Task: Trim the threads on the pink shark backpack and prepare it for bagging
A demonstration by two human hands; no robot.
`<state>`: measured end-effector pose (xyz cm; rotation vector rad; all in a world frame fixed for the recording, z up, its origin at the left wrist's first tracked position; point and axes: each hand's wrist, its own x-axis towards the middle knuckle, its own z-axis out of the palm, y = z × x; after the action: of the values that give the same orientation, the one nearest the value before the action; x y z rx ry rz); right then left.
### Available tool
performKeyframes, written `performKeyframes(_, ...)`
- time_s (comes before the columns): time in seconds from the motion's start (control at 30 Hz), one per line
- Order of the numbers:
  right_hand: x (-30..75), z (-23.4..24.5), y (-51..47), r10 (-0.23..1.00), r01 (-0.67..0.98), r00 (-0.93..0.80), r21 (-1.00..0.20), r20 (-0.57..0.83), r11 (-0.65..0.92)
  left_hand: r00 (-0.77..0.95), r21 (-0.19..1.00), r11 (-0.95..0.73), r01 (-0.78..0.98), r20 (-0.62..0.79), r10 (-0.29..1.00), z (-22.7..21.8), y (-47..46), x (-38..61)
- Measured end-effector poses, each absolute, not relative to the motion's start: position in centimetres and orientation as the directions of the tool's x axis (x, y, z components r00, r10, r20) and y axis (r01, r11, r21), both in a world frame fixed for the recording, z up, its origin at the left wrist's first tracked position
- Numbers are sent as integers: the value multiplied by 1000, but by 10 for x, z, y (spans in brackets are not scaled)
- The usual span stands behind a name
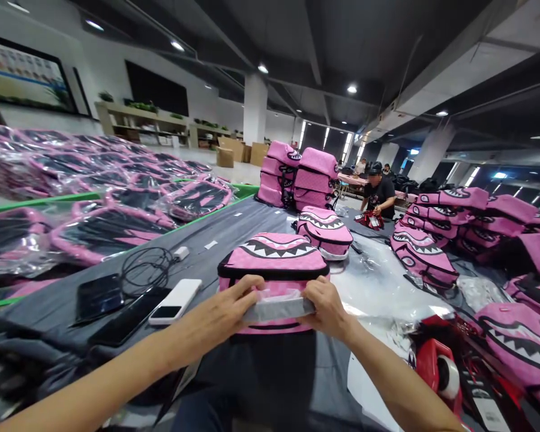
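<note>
A pink backpack (276, 255) with a black-and-white shark-mouth print lies on the grey cloth right in front of me. Across its near side runs a folded strip of translucent plastic (279, 309). My left hand (240, 300) pinches the left end of this strip, its fingers closed against the bag. At the other end my right hand (326, 303) has thumb and fingers closed on the plastic too. What lies under the strip is hidden. Just beyond sits another pink backpack (324, 231) with the same print.
Left are a white device (176, 301), a dark phone (99, 297) and a coiled cable (148, 267). Plastic-wrapped pink bags (112, 231) fill the area beyond a green edge. Right are a red tape dispenser (427, 366), plastic sheets (369, 288) and stacked backpacks (450, 216). A co-worker (378, 192) is farther back.
</note>
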<state>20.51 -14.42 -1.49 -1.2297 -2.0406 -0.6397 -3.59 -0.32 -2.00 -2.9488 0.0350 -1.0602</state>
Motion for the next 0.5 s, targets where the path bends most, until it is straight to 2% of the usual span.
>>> performKeyframes(0.1, 208, -15, -157, 653, 846, -474, 101, 591, 523, 665, -134, -991, 6, 741, -96, -35, 0, -36)
performKeyframes(0.2, 212, -20, -168, 694, 831, -533, 143, 484, 538, 479, -275, -949, 151, 861, -173, -45, -12, -30)
performKeyframes(0.3, 213, -36, -172, 620, 850, -513, 247, 594, 466, 383, -266, -916, 300, 913, -140, -57, -35, -26)
performKeyframes(0.4, 208, -65, -173, 514, 881, -469, 339, 718, 330, 456, -158, -954, 253, 890, -26, -77, -59, -27)
performKeyframes(0.5, 202, -104, -175, 502, 915, -402, 319, 766, 246, 536, -125, -970, 206, 844, 5, -108, -68, -29)
